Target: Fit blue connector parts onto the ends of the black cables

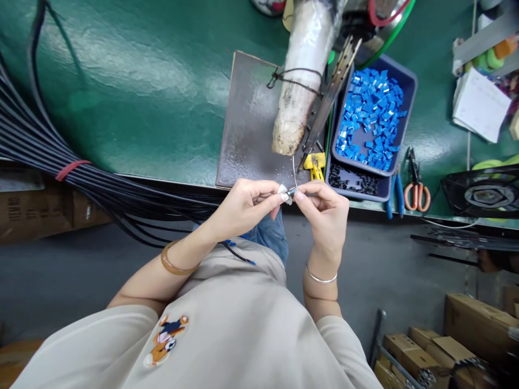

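My left hand (256, 201) is closed in a pinch at the table's front edge, thumb against forefinger, on a small silvery piece (288, 196) that looks like a connector. Close against it, my right hand (325, 209) pinches a tiny blue piece (292, 190); its exact shape is too small to make out. A thin white strand (294, 170) rises from the fingertips of my right hand. Above both hands hangs a wrapped white tube (298, 102), its scorched end pointing at them. Beneath it lies a dark board (247, 124).
A bin rim (410, 102) encloses many blue plastic pieces; a lower bin holds black bits (357, 181). Right of them lie blue-handled pliers (396, 195) and orange-handled cutters (417, 194). A yellow tool (315, 165) stands near my right hand. Black cables (93, 173), tied red, cross at left.
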Action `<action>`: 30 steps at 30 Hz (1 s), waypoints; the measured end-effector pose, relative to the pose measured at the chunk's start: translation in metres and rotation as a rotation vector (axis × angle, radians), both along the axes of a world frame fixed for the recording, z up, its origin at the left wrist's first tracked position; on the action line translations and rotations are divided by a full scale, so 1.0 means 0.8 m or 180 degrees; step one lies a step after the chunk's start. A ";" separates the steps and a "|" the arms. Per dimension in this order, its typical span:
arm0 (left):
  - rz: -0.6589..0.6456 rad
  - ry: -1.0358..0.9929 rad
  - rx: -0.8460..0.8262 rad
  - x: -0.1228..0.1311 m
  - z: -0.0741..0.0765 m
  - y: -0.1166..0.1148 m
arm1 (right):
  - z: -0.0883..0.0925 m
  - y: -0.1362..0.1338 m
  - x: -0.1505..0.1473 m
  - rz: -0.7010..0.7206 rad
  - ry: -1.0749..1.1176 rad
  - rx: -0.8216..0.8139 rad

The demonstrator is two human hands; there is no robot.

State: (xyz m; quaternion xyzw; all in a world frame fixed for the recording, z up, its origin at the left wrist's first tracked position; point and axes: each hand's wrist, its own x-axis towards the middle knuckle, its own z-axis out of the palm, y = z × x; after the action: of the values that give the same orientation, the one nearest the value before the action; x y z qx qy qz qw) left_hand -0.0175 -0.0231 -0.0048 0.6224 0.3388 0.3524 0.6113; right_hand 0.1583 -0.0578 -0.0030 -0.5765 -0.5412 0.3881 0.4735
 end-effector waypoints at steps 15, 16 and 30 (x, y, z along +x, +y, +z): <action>0.0438 0.0087 0.0290 0.009 -0.001 -0.018 | -0.014 -0.007 -0.025 -0.0541 -0.0614 0.0796; 0.0416 0.0038 0.0190 0.009 0.000 -0.017 | -0.016 -0.008 -0.026 -0.0567 -0.0884 0.1111; 0.0219 -0.0555 -0.0605 0.004 0.000 -0.008 | -0.006 -0.010 -0.004 -0.0634 -0.0582 0.0798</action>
State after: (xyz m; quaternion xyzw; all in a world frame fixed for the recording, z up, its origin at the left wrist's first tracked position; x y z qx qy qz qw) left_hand -0.0146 -0.0291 -0.0050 0.5167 0.3374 0.3922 0.6822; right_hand 0.1553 -0.0656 -0.0076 -0.5965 -0.5663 0.2148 0.5266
